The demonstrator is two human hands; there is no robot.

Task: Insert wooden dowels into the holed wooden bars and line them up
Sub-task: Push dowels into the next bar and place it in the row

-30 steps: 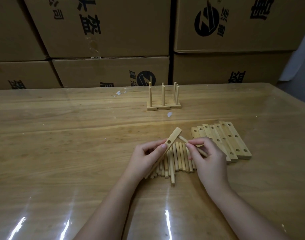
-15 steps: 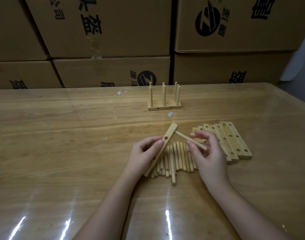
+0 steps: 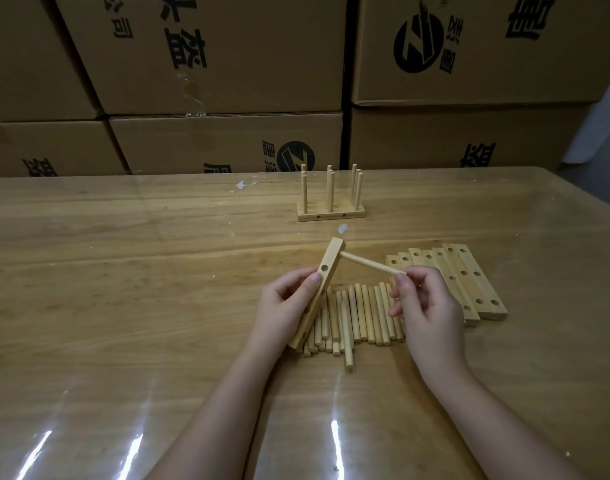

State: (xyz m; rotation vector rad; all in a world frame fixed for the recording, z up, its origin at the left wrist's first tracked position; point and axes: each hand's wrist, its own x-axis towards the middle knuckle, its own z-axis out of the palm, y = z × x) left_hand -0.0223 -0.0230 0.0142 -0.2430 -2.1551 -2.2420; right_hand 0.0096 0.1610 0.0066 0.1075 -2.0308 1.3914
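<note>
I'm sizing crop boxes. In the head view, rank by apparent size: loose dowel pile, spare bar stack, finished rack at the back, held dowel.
1-2. spare bar stack and loose dowel pile: alike, both partly covered, so unranked.
3. finished rack, though it stands farther away.
4. held dowel.

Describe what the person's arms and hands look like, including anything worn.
The left hand and right hand are bare: no gloves or rings show. The left forearm and right forearm are uncovered to the picture's lower edge, with no sleeve, watch or bracelet in view. The left thumbnail looks short and unpainted.
</note>
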